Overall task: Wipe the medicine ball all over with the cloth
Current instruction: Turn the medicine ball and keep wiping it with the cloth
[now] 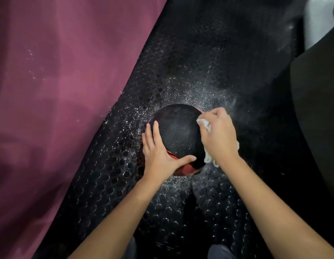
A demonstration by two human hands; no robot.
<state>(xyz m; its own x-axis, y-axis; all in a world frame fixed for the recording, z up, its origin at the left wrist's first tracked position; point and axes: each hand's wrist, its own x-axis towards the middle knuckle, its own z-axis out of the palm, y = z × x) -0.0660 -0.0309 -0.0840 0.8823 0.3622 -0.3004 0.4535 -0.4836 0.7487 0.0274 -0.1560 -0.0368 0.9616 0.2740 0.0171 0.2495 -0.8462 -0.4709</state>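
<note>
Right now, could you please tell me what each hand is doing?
Left hand: open, fingers flat against the medicine ball.
Right hand: closed, gripping the white cloth against the ball.

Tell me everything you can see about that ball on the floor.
The medicine ball is round and mostly black, with a grainy, rubbery-looking surface and red bands at its near and far edges. It sits on a black studded floor mat speckled with droplets. The left hand rests flat on its left side, thumb across the front; the right hand presses a white cloth against its right side.
</note>
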